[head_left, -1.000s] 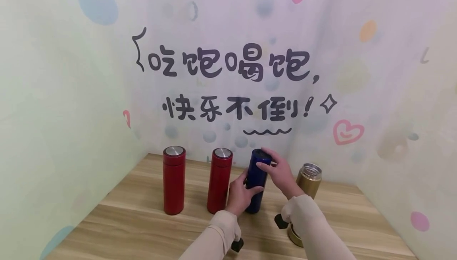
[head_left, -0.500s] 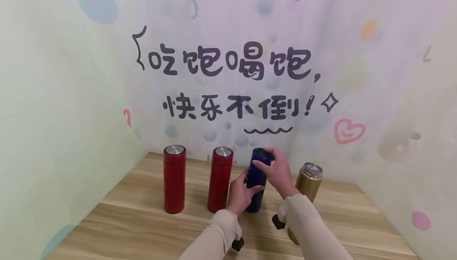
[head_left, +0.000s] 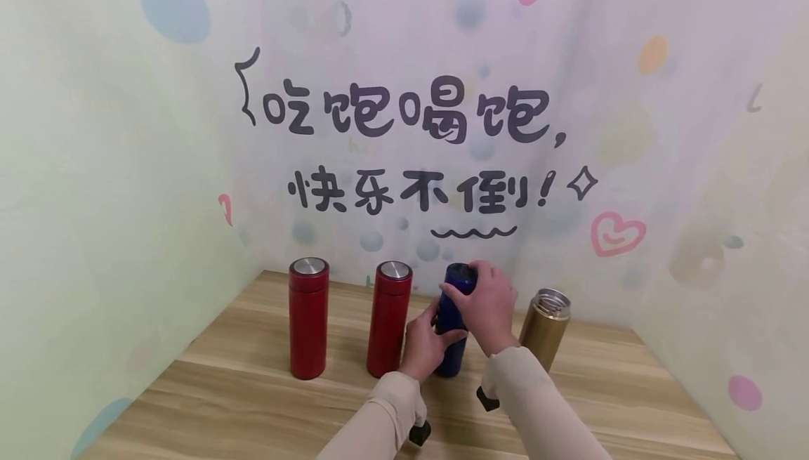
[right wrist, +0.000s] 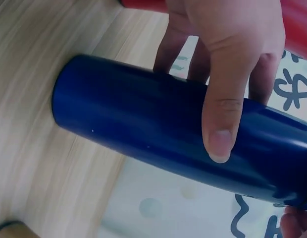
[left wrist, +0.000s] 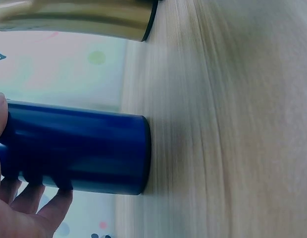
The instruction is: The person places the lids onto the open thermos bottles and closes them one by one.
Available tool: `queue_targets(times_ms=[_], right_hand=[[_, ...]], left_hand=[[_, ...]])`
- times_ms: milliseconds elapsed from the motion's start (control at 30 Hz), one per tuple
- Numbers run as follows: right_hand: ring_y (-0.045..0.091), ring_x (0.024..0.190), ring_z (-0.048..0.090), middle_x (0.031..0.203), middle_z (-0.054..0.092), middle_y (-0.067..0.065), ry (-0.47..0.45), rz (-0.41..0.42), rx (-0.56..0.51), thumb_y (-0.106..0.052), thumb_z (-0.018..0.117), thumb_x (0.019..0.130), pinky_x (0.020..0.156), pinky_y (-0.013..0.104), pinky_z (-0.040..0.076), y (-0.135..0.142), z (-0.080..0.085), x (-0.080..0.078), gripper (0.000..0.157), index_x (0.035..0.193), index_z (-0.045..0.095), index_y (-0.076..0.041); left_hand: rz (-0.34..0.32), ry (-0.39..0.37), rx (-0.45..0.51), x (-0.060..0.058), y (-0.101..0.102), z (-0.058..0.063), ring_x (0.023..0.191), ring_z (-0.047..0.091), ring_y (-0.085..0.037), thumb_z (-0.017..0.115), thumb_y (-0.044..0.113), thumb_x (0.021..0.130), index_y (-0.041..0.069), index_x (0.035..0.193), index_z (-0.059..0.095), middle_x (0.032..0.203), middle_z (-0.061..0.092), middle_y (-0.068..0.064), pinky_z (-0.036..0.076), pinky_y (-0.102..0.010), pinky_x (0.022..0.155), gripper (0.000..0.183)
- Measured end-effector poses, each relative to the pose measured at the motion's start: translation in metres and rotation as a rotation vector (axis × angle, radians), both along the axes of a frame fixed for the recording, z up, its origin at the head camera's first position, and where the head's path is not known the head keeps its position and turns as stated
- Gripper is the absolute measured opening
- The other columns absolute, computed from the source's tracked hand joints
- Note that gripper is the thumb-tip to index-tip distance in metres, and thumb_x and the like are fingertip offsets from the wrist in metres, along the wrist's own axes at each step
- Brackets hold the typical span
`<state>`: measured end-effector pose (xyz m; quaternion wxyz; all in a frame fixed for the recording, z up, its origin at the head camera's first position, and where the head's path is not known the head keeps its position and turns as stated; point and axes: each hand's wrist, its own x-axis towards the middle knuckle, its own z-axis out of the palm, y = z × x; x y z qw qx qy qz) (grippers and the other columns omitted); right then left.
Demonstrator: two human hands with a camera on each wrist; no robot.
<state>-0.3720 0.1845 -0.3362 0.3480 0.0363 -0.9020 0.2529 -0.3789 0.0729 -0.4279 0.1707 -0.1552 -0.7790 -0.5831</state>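
A blue thermos flask (head_left: pixel 450 362) stands upright on the table. My left hand (head_left: pixel 425 347) grips its middle; in the right wrist view that hand's thumb (right wrist: pixel 223 134) lies along the near side and its fingers wrap behind. Up at the top, my right hand (head_left: pixel 496 298) holds the dark-topped upper end, thumb on the near left side and fingers over the far side. Fingertips of the right hand (right wrist: pixel 296 225) show at the frame edge in the right wrist view. The blue base (left wrist: pixel 131 153) meets the wood in the left wrist view.
Two red thermos flasks (head_left: pixel 308 326) with steel-topped lids stand to the left, the nearer one (head_left: pixel 388 319) close beside my left hand. Behind my right wrist is a gold thermos flask (head_left: pixel 543 333) with an uncovered metal mouth. A printed curtain (head_left: pixel 404 38) closes off the back.
My right hand has turned at the blue flask's top, its wrist and sleeve swinging left. The sleeve now hides a gold ring-like piece seen earlier on the table. My left hand stays put.
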Motion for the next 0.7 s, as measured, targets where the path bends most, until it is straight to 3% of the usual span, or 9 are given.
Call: queue_targets(times_ms=[67, 133, 300, 400, 500, 700], right_hand=[[0.033, 0.099, 0.05, 0.109, 0.058, 0.016, -0.009, 0.004, 0.008, -0.052, 0.076, 0.079, 0.086, 0.053, 0.04, 0.0, 0.0, 0.001, 0.066, 0.123, 0.055, -0.008], [0.033, 0.102, 0.049, 0.113, 0.058, 0.016, -0.034, 0.078, -0.034, -0.05, 0.075, 0.081, 0.089, 0.052, 0.041, 0.003, 0.001, -0.001, 0.065, 0.126, 0.054, -0.008], [0.034, 0.12, 0.048, 0.137, 0.05, 0.018, -0.176, 0.426, -0.263, -0.023, 0.069, 0.091, 0.099, 0.054, 0.041, 0.017, 0.004, -0.004, 0.055, 0.139, 0.049, -0.008], [0.036, 0.13, 0.041, 0.147, 0.041, 0.017, -0.296, 0.569, -0.386, -0.013, 0.062, 0.093, 0.104, 0.057, 0.035, 0.027, 0.006, -0.003, 0.055, 0.145, 0.044, -0.01], [0.036, 0.135, 0.034, 0.151, 0.035, 0.016, -0.381, 0.622, -0.431, -0.013, 0.059, 0.096, 0.107, 0.058, 0.03, 0.035, 0.009, -0.002, 0.055, 0.148, 0.041, -0.013], [0.038, 0.139, 0.03, 0.152, 0.035, 0.017, -0.404, 0.616, -0.339, -0.019, 0.061, 0.096, 0.109, 0.062, 0.023, 0.04, 0.015, -0.002, 0.057, 0.149, 0.041, -0.015]], left_hand=[[0.006, 0.008, -0.006, 0.0, 0.0, 0.0, 0.118, 0.058, -0.026, 0.08, 0.035, 0.08, 0.015, 0.146, 0.047, 0.133, 0.059, -0.011, 0.047, -0.046, 0.097, 0.076], [0.007, 0.01, -0.006, 0.0, 0.0, 0.001, 0.118, 0.059, -0.026, 0.08, 0.034, 0.08, 0.016, 0.145, 0.047, 0.132, 0.059, -0.011, 0.047, -0.046, 0.097, 0.075], [0.006, 0.031, -0.002, 0.0, 0.001, 0.001, 0.115, 0.06, -0.027, 0.081, 0.03, 0.08, 0.017, 0.143, 0.05, 0.128, 0.062, -0.011, 0.049, -0.046, 0.094, 0.071], [0.004, 0.026, -0.001, -0.001, 0.002, 0.0, 0.114, 0.061, -0.026, 0.081, 0.031, 0.079, 0.018, 0.142, 0.051, 0.126, 0.063, -0.01, 0.051, -0.045, 0.093, 0.07], [-0.002, 0.014, 0.004, -0.001, 0.002, -0.001, 0.115, 0.06, -0.026, 0.08, 0.032, 0.08, 0.019, 0.142, 0.051, 0.127, 0.063, -0.01, 0.05, -0.046, 0.093, 0.07], [-0.01, 0.007, 0.011, 0.0, 0.001, 0.0, 0.117, 0.059, -0.026, 0.079, 0.035, 0.082, 0.019, 0.144, 0.049, 0.13, 0.061, -0.009, 0.048, -0.047, 0.095, 0.071]])
